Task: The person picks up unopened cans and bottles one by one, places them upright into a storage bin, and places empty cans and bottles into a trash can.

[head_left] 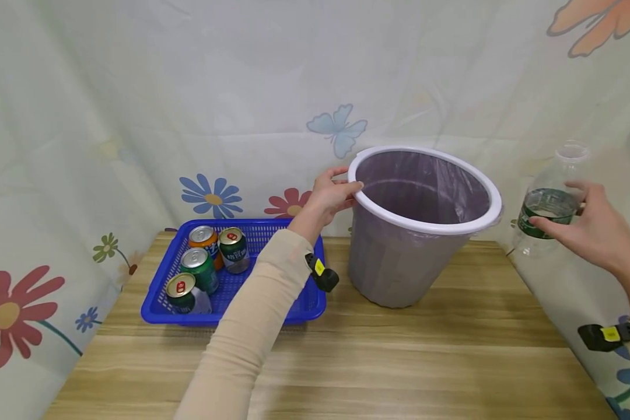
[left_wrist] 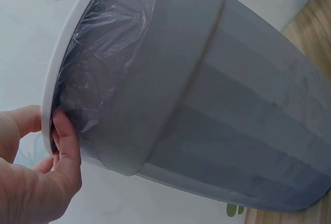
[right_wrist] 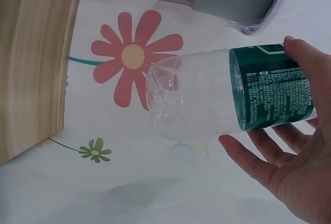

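Note:
A grey trash can (head_left: pixel 399 262) with a white rim and a thin purple liner (head_left: pixel 451 186) leans to the right on the table. My left hand (head_left: pixel 328 198) pinches the left side of its rim, thumb outside the edge and fingers under it, as the left wrist view shows. Off the table's right side, my right hand (head_left: pixel 598 227) grips a clear plastic bottle (right_wrist: pixel 191 97) around its green label (right_wrist: pixel 271 87). The bottle has no cap and is held mouth up, to the right of the trash can and apart from it.
On the left of the wooden table (head_left: pixel 399 361) sits a blue plastic basket (head_left: pixel 286 318). Several drink cans stand in its left part, among them an orange can (head_left: pixel 202 236) and a green can (head_left: pixel 199 271). A flowered curtain (head_left: pixel 241 87) hangs behind and at both sides.

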Tool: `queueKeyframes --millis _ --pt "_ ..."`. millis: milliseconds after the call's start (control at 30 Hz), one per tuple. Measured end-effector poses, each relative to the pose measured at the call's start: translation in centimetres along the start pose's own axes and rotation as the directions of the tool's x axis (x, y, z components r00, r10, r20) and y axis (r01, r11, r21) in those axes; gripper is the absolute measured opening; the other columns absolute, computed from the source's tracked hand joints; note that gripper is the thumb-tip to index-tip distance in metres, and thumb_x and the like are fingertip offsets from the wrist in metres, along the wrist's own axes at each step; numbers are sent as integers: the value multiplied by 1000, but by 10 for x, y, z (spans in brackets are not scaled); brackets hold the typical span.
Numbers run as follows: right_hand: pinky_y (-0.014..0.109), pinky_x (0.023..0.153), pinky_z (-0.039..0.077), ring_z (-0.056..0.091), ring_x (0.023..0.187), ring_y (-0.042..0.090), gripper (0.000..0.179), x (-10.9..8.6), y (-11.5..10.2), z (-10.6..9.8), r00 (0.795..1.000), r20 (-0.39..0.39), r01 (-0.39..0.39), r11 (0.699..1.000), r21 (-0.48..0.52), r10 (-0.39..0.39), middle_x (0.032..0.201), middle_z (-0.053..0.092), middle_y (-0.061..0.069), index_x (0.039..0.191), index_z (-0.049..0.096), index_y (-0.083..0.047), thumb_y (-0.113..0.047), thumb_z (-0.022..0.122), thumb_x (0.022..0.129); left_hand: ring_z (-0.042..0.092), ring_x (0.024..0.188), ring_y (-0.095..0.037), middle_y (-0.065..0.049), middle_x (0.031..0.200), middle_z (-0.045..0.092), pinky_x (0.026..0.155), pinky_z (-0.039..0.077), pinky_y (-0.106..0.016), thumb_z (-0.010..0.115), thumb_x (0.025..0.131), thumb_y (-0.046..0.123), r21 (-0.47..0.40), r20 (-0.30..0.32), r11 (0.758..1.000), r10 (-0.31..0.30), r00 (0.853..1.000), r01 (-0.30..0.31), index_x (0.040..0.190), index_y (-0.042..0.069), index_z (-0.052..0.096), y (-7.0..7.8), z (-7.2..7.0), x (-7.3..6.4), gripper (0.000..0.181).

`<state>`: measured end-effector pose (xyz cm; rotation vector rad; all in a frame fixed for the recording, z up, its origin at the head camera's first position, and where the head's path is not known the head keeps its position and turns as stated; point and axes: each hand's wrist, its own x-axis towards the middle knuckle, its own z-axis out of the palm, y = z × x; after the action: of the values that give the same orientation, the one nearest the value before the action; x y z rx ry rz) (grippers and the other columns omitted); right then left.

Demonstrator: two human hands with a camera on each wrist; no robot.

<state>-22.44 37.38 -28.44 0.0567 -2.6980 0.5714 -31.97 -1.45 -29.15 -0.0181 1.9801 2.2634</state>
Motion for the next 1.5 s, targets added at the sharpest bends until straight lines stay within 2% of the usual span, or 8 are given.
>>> queueKeyframes --millis 200,233,333,500,1067,1500 --pt "68 70 35 34 102 60 89 10 -2 -4 999 6 48 999 9 -48 129 24 44 142 7 6 -27 65 83 65 76 -18 -10 103 58 69 56 -26 69 82 11 4 -4 1000 5 1000 -5 126 16 47 -1 0 -1 49" --pt "65 66 38 35 100 59 89 11 -2 -5 998 5 59 998 9 -59 127 25 44 141 7 7 -26 66 82 65 76 -18 -10 103 58 69 56 -26 69 82 11 3 -5 1000 5 1000 -5 126 16 47 -1 0 0 49" --pt "63 67 37 36 99 57 89 16 -5 -10 997 2 80 997 9 -80 124 28 44 140 9 8 -24 67 82 65 76 -18 -10 103 58 69 56 -25 68 83 10 0 -5 1000 6 1000 -6 126 16 47 -1 0 0 48" --pt "66 71 33 34 100 57 89 23 -13 -19 998 12 62 998 -19 -62 124 26 45 141 7 8 -29 64 83 65 77 -18 -10 104 58 70 56 -27 68 83 10 2 -4 1000 7 1000 -7 126 16 47 -1 1 0 48" --pt "68 71 33 31 104 59 88 40 -34 -38 999 13 54 996 -66 -53 136 17 42 143 5 5 -29 62 85 65 78 -19 -10 105 58 71 56 -27 68 83 9 1 -1 1000 6 1000 -6 127 16 47 -1 0 1 49" --pt "65 65 38 40 93 58 91 58 -46 -53 998 2 63 996 -63 -63 119 30 47 142 4 6 -28 64 83 66 80 -19 -9 104 58 71 56 -27 69 82 11 10 -7 1000 15 1000 -15 127 16 47 -1 0 1 50"
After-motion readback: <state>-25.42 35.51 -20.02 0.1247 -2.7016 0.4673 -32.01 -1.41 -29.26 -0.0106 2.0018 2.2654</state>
